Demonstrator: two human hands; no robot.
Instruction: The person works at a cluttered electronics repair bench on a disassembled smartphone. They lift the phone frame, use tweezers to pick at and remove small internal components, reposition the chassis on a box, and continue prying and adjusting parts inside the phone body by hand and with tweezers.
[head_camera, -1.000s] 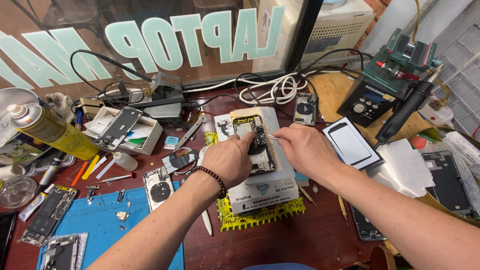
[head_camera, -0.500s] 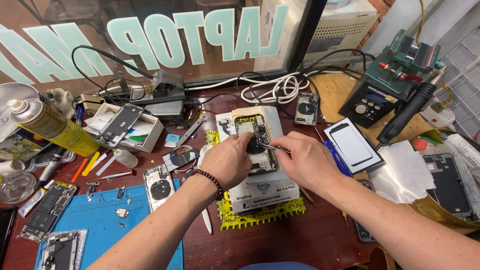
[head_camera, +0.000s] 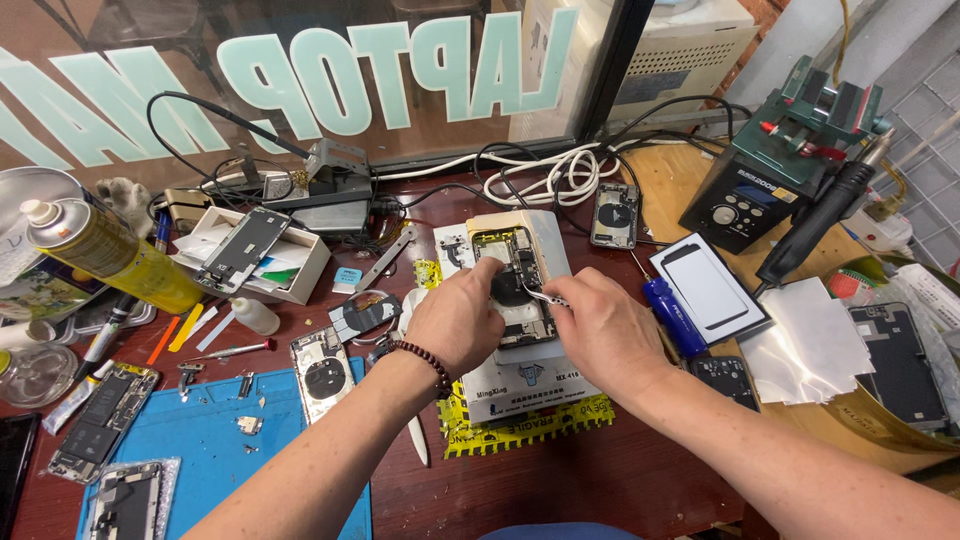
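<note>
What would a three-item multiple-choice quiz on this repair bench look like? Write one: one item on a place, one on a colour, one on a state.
1. Where does the opened phone lie?
A. on the white box under the hands
B. on the blue mat
C. in the carton at the left

2. What colour is the work mat at the lower left?
A. red
B. blue
C. grey

3. What is the right hand doing?
A. resting flat on the table
B. gripping the spray can
C. pinching metal tweezers over the phone

Answers:
1 A: the phone sits on top of the white box, with the left hand pressed on it.
2 B: the mat is plainly blue.
3 C: the tweezers stick out from its fingers toward the phone's inside.
</note>
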